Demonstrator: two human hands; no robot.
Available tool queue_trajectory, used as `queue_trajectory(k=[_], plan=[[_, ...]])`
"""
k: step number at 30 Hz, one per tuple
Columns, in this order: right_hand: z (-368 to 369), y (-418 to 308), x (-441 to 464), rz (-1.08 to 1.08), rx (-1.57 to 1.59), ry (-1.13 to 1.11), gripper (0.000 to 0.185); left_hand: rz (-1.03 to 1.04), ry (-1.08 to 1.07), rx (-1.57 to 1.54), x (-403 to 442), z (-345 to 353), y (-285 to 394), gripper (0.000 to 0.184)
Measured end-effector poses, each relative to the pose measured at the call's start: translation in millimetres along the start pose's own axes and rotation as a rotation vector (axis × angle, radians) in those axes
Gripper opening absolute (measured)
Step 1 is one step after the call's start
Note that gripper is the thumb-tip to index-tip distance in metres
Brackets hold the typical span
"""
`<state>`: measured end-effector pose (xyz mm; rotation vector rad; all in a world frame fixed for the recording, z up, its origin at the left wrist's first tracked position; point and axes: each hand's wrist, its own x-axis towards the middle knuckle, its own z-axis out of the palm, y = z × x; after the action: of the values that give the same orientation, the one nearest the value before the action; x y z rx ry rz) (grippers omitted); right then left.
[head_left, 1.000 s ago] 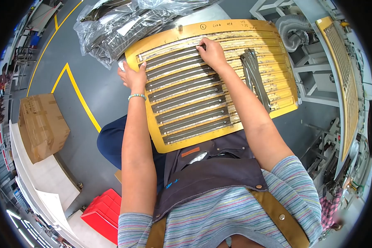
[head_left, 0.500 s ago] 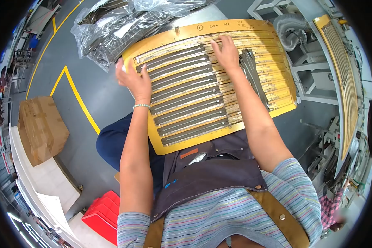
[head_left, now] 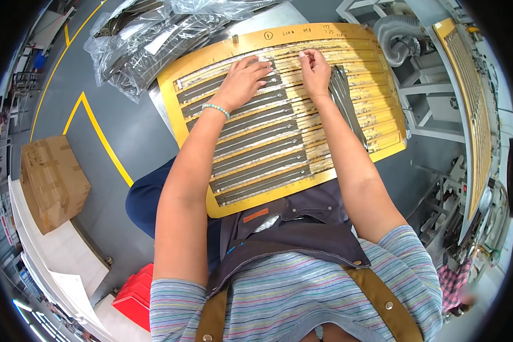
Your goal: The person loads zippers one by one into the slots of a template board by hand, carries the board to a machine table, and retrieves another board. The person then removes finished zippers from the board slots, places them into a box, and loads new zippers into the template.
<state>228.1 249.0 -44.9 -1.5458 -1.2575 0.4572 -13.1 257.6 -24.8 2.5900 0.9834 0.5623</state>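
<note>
A yellow slotted board (head_left: 168, 94) lies in front of me, its left half filled with rows of dark grey strips (head_left: 256, 140), each with a small shiny piece at its right end. My left hand (head_left: 244, 84) rests palm down over the upper rows, fingers stretched toward the strip ends. To its right, my right hand (head_left: 315, 71) is closed, thumb and fingertips together near the top slots; whatever it may pinch is too small to make out. A loose bundle of dark strips (head_left: 347, 105) lies on the board beside my right wrist.
Clear plastic bags of dark material (head_left: 148, 48) lie beyond the board's upper left. A cardboard box (head_left: 54, 182) and a red bin (head_left: 135, 296) stand at left. On the right are a flexible duct (head_left: 394, 43), a white frame and another slotted board (head_left: 467, 108).
My left hand has moved right from the board's left edge onto the upper strips. My right hand's fingers have drawn together in about the same place.
</note>
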Motion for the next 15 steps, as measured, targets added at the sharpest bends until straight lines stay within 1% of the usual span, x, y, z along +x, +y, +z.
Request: queue_trajectory(k=[5,8,11,15], plan=[[1,0,0,0.013,0.005,0.005,0.021,0.076,-0.007,-0.006,7,-2,-3,0.037],[2,9,0,-0.004,0.001,-0.002,0.021,0.13,0.022,0.129,11,6,-1,0.036],[3,8,2,-0.011,-0.004,-0.006,0.018,0.113,0.057,0.186,9,6,9,0.035],[4,12,2,0.01,0.042,-0.014,0.016,0.041,0.118,0.11,-16,-5,14,0.037]])
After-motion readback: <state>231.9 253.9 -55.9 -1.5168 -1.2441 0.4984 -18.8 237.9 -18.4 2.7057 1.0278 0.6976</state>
